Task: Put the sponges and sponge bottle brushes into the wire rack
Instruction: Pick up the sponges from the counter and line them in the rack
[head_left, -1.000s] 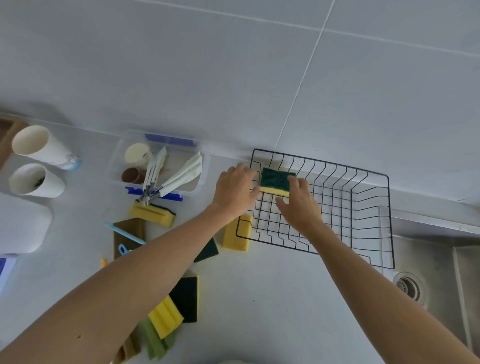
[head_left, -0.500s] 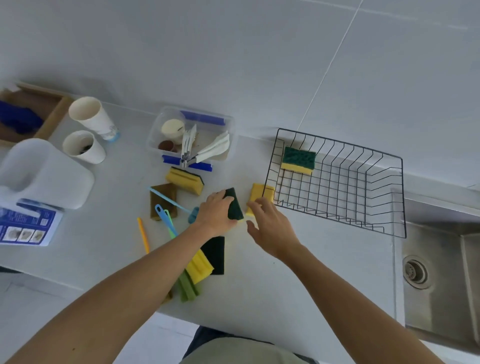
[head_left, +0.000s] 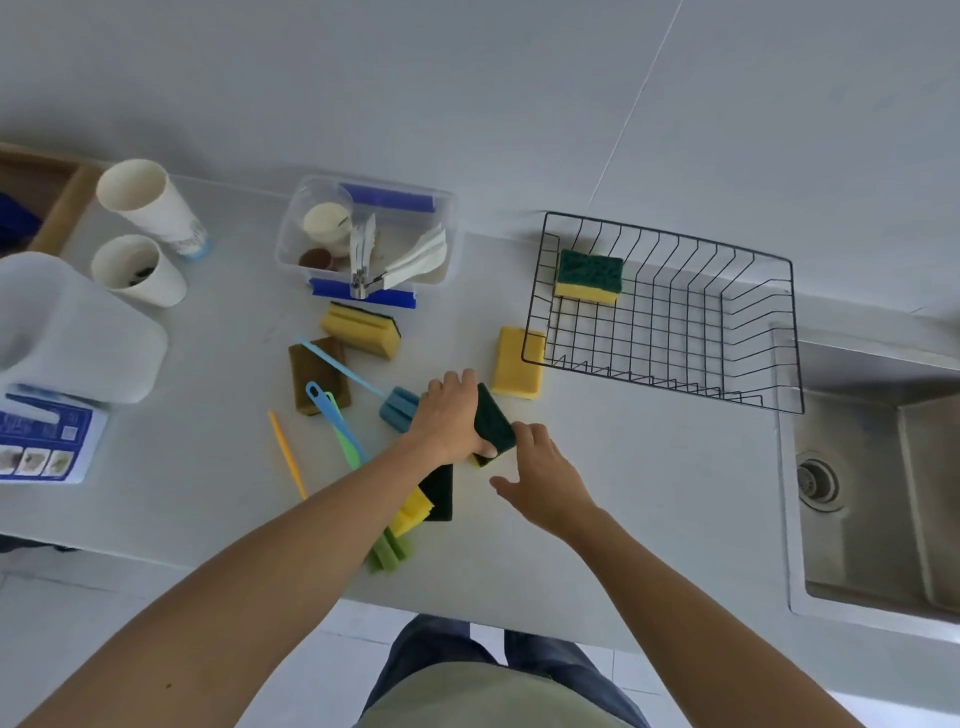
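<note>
Left of the wire rack (head_left: 665, 312), on the worktop (head_left: 649, 493), bottle brushes (head_left: 358, 382) with thin plastic handles and foam heads are strewn among soft sponges. Nearer the rack, a green-topped sponge (head_left: 493, 423) is gripped on edge by the left hand (head_left: 449, 415), its long axis pointing toward the rack. The right hand (head_left: 543, 478) is held open just beside it, fingers (head_left: 524, 434) touching its scouring face. One sponge (head_left: 589, 275) already lies inside the rack's far-left corner; a yellow sponge (head_left: 514, 364) is tucked against its left rim.
</note>
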